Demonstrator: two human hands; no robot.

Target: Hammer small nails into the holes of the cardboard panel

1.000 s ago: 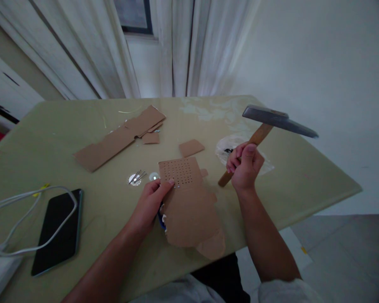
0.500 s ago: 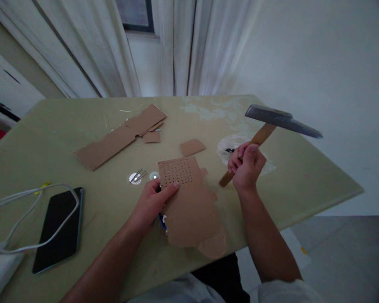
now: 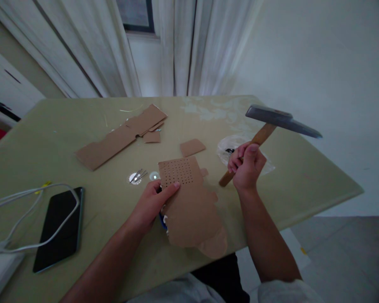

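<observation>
My left hand (image 3: pixel 154 198) grips the left edge of a torn piece of cardboard (image 3: pixel 191 216), thumb on top and fingers hidden beneath. Rows of small dark holes cover the cardboard's far end, just past my thumb. Something blue shows under its left edge, mostly covered. My right hand (image 3: pixel 249 165) is wrapped around the wooden handle of a hammer (image 3: pixel 262 134), raised above the table with its metal head up and to the right. Several nails (image 3: pixel 139 176) lie on a small round white piece left of the cardboard, beside a clear disc (image 3: pixel 154 176).
Cardboard strips (image 3: pixel 120 136) and a small cardboard scrap (image 3: pixel 192 147) lie farther back on the table (image 3: pixel 303 185). A clear plastic bag (image 3: pixel 227 145) sits behind my right hand. At left are a dark tablet (image 3: pixel 58 231), a white cable (image 3: pixel 28 248) and a white box (image 3: pixel 3 273).
</observation>
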